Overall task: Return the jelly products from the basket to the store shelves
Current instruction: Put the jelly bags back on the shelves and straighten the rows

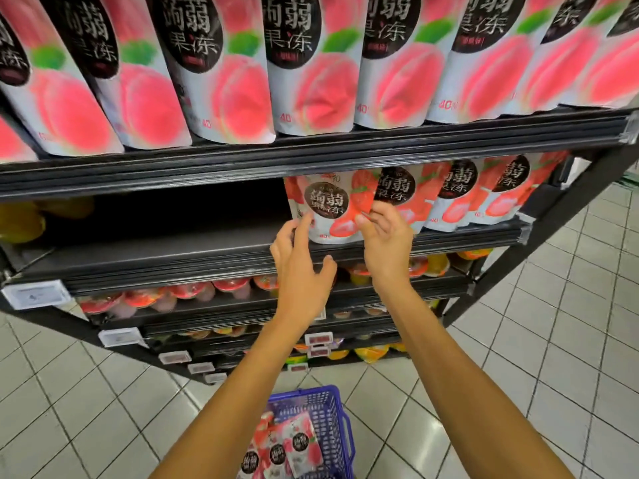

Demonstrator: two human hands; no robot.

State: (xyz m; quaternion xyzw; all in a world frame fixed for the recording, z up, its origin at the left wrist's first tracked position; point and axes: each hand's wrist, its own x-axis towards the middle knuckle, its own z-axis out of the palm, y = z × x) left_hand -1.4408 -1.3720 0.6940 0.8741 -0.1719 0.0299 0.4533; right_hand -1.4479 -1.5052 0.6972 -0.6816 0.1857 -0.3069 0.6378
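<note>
A strawberry jelly pouch (328, 205) stands upright at the front of the second shelf (173, 257), leftmost in a row of like pouches (460, 195). My left hand (299, 261) touches its lower left edge with straight fingers. At the pouch's lower right side, my right hand (385, 236) has its fingertips on the pack, thumb against the front. On the floor below, a blue basket (332, 409) holds several more jelly pouches (287, 447).
Peach jelly pouches (221, 63) fill the top shelf. The second shelf is bare to the left of the pouch, up to yellow packs (24, 219) at the far left. Lower shelves hold jelly cups (186, 292). White tiled floor (553, 340) surrounds the rack.
</note>
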